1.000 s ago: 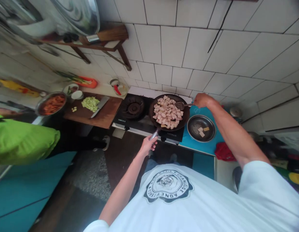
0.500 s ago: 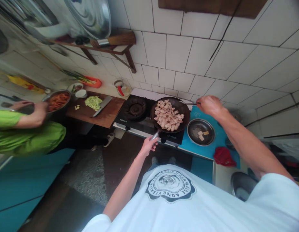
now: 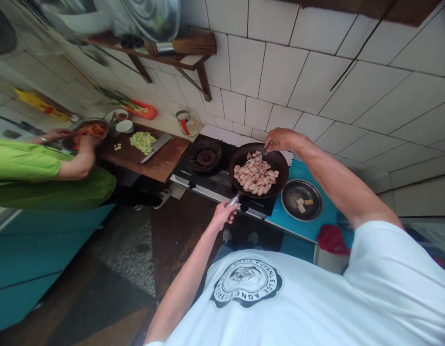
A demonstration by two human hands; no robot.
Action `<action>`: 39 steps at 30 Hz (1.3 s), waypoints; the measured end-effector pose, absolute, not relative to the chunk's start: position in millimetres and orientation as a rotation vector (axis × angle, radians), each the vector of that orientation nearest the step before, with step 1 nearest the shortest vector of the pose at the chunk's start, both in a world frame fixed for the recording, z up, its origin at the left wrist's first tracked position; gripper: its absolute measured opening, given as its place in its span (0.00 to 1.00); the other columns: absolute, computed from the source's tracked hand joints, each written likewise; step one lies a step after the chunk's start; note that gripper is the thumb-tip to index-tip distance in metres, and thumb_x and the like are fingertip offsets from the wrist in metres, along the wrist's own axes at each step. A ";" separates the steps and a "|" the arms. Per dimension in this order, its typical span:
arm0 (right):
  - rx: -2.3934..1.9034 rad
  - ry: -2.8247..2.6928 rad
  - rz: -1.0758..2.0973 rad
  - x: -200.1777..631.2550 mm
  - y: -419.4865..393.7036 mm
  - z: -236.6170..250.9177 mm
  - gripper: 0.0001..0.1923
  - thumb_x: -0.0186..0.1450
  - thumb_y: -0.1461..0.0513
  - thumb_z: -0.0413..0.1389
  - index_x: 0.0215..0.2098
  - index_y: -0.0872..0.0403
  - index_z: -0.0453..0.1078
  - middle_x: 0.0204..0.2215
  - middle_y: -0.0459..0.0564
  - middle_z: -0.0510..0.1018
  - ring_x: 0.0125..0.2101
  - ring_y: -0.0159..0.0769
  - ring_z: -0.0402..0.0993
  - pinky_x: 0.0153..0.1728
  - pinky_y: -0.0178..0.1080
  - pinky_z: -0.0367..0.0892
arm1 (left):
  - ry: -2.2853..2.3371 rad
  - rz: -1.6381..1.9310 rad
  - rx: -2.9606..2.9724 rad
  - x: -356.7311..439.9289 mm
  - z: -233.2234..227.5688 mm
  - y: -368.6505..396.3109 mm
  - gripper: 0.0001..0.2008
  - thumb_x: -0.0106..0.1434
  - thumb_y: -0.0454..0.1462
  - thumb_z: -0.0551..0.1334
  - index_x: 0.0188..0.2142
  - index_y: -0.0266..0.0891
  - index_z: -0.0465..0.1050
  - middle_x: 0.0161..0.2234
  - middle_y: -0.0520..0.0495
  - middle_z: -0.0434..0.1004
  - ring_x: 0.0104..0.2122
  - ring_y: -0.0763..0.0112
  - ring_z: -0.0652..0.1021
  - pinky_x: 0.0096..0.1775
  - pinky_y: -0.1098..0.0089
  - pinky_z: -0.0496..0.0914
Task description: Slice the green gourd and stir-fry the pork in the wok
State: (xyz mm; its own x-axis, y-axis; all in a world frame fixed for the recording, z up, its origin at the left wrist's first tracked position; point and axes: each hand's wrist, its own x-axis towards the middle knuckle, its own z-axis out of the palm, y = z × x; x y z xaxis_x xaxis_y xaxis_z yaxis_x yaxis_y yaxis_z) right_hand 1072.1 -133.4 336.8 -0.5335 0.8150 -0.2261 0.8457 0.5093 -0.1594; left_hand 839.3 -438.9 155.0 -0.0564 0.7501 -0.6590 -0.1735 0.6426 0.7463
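Note:
My left hand [image 3: 224, 215] is closed around the handle of a dark wok [image 3: 282, 169] on the right burner of the gas stove. Pale chunks of meat [image 3: 257, 179] are heaped inside it. Above the wok's far right rim, my right hand [image 3: 281, 139] grips a metal spatula [image 3: 264, 153] that reaches down to the meat. Its working end is partly hidden among the pieces. To the right of the stove stands a metal bowl [image 3: 286, 211] with a few pale slabs and a grainy seasoning in it.
The left burner [image 3: 205, 157] has nothing on it. A chopping board [image 3: 175, 156] bears a cleaver [image 3: 156, 148] and chopped green vegetable [image 3: 142, 142]. At the far left, a co-worker in a green top [image 3: 35, 163] handles reddish food in a basin [image 3: 107, 126]. A red cloth [image 3: 332, 239] lies at right.
My right hand has moved left over the wok, bringing the spatula farther across the meat. My left hand stays on the handle. The co-worker's hands have moved right into the basin.

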 end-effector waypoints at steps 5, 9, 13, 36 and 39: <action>1.460 2.533 -0.310 1131.7 -230.1 344.7 0.15 0.71 0.57 0.62 0.55 0.47 0.83 0.45 0.54 0.87 0.46 0.47 0.82 0.47 0.43 0.73 | 1.406 0.783 0.550 836.0 155.5 -437.9 0.23 0.59 0.49 0.76 0.42 0.38 0.71 0.25 0.54 0.74 0.17 0.80 0.69 0.17 0.79 0.60; 1.645 2.468 -0.218 1174.3 -301.6 349.0 0.17 0.74 0.57 0.58 0.58 0.45 0.81 0.51 0.53 0.86 0.50 0.49 0.83 0.47 0.44 0.74 | 1.378 0.753 0.554 833.4 155.7 -436.5 0.23 0.59 0.50 0.76 0.42 0.38 0.71 0.25 0.54 0.74 0.17 0.80 0.69 0.17 0.79 0.60; 1.727 2.442 -0.212 1190.9 -351.1 365.2 0.19 0.75 0.54 0.56 0.59 0.43 0.81 0.55 0.48 0.85 0.53 0.48 0.82 0.49 0.44 0.75 | 1.349 0.706 0.575 829.2 154.9 -434.5 0.24 0.60 0.51 0.76 0.43 0.39 0.71 0.25 0.54 0.74 0.16 0.80 0.68 0.17 0.79 0.60; 1.771 2.166 -0.032 1148.0 -350.7 373.1 0.19 0.73 0.52 0.58 0.59 0.40 0.81 0.52 0.49 0.86 0.49 0.48 0.82 0.47 0.42 0.73 | 1.321 0.548 0.751 818.0 147.8 -427.5 0.18 0.68 0.49 0.71 0.41 0.37 0.72 0.21 0.55 0.71 0.14 0.81 0.64 0.17 0.77 0.61; 1.721 2.080 -0.008 1153.2 -331.5 375.5 0.19 0.71 0.55 0.59 0.58 0.42 0.82 0.48 0.53 0.87 0.48 0.50 0.82 0.45 0.43 0.72 | 1.322 0.545 0.762 817.9 145.7 -426.5 0.17 0.69 0.48 0.70 0.41 0.36 0.72 0.21 0.56 0.71 0.13 0.81 0.64 0.17 0.77 0.61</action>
State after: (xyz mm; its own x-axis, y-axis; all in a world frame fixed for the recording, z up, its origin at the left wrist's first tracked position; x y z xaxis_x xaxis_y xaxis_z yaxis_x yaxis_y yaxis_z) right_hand 1153.2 -331.5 375.5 -0.1304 0.9339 -0.3329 0.9364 0.2263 0.2681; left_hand 817.9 -426.5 145.7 0.1831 0.7385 -0.6489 0.0669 0.6492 0.7577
